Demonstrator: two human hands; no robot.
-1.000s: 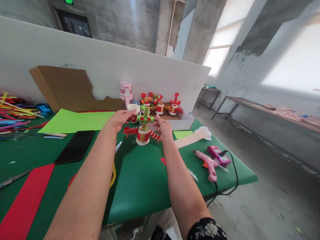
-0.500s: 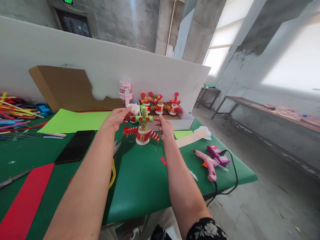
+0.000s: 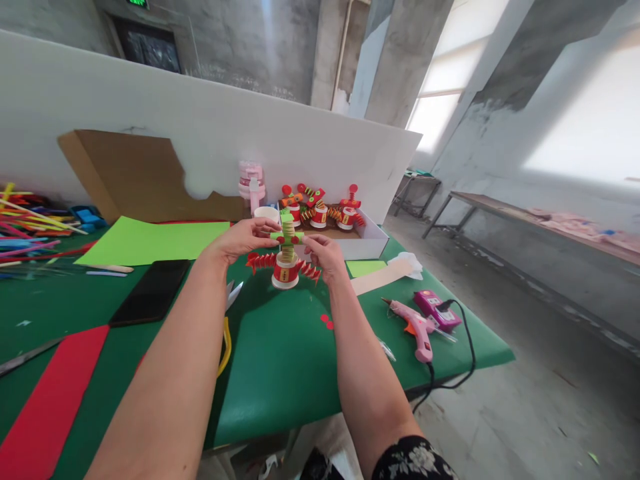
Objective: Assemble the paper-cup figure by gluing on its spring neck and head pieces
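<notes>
A paper-craft figure [image 3: 285, 261] stands on the green table [image 3: 280, 360]: a red and white cup base, red folded arms out to both sides, a yellow-green folded neck and a green crossbar on top. My left hand [image 3: 239, 239] pinches the left end of the crossbar. My right hand [image 3: 325, 253] pinches its right end, fingers closed. Both forearms reach out over the table.
Behind the figure a white box [image 3: 367, 245] holds several similar figures [image 3: 320, 208]. A pink bottle [image 3: 251, 184] and a white cup [image 3: 266, 215] stand beside it. A pink glue gun [image 3: 416, 330], black phone [image 3: 151, 291], green paper [image 3: 155, 240], red strip [image 3: 45, 407], cardboard [image 3: 135, 177] lie around.
Half a second ago my right hand was off the crossbar with fingers spread; both hands have now closed on its ends again, closer together.
</notes>
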